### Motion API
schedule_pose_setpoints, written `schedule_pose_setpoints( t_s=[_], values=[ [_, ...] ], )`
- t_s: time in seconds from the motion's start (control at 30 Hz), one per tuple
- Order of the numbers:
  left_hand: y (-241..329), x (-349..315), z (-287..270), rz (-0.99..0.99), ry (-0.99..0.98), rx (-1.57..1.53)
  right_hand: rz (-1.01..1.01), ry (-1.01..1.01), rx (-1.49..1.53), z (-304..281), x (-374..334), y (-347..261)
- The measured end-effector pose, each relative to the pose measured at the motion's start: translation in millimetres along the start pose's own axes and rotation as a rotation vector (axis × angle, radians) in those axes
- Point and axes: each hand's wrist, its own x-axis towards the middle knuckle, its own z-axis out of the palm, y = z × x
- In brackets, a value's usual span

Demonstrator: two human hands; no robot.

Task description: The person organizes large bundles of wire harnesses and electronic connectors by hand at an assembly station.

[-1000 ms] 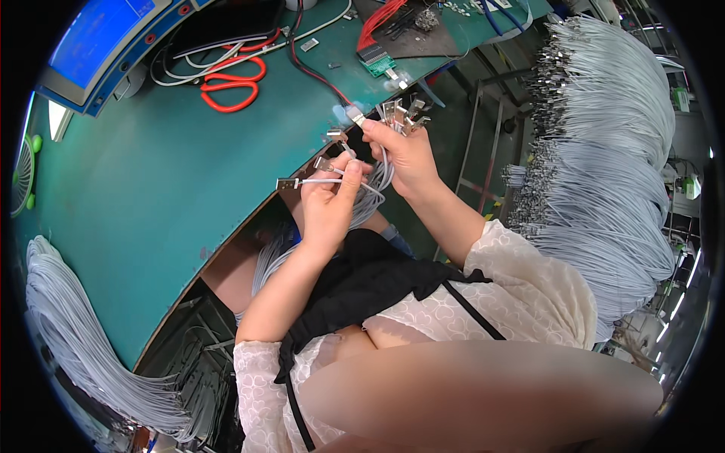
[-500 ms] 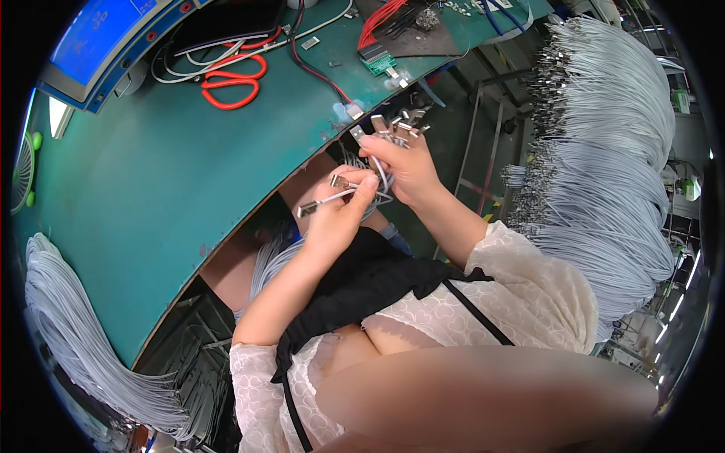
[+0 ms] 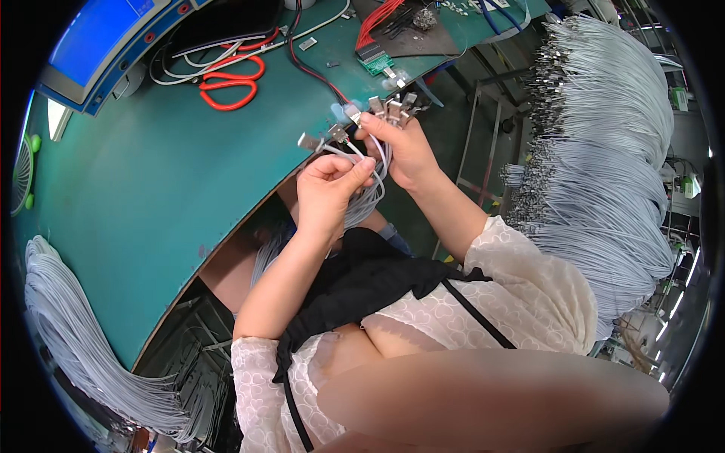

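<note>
My left hand [image 3: 328, 189] is closed, thumb against fingers, on a few grey cables whose metal plugs [image 3: 308, 141] stick out above the knuckles. My right hand [image 3: 409, 151] grips a bundle of grey cables [image 3: 368, 208]; several silvery plugs [image 3: 393, 110] fan out beyond its fingers. Its thumb tip lies by a small connector [image 3: 353, 113] at the table edge, where a red-and-black lead [image 3: 321, 78] ends. Whether a plug sits in that connector I cannot tell. The cable lengths hang below both hands over my lap.
Red-handled scissors [image 3: 232, 84] and a blue-framed screen device [image 3: 102, 45] are on the green table [image 3: 174, 181]. A green circuit board [image 3: 375, 60] with red wires lies farther back. Large grey cable bundles hang at right [image 3: 604, 158] and over the left table edge [image 3: 68, 317].
Both hands have moved slightly away from me, toward the table edge. The plugs in my left hand have risen over the tabletop, and my right thumb has come to the small connector.
</note>
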Motion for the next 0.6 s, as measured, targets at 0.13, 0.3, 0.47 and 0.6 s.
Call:
schedule_pose_setpoints(
  t_s=[0.13,0.3,0.47,0.6],
  values=[
    [1.9,3.7,-5.5,-0.054,-0.060,0.120,-0.126,-0.066,-0.063,10.1,-6.6,3.9],
    [6.2,-9.6,-0.3,-0.018,-0.014,0.405,-0.060,-0.030,-0.065,-7.9,-8.3,5.6],
    [0.8,-17.7,-4.1,0.049,-0.031,0.343,-0.046,0.057,-0.042,-8.0,-5.2,5.3],
    [-6.2,-18.5,-9.3,0.114,-0.039,0.362,-0.069,0.061,0.023,-0.6,-5.2,4.7]
  ],
)
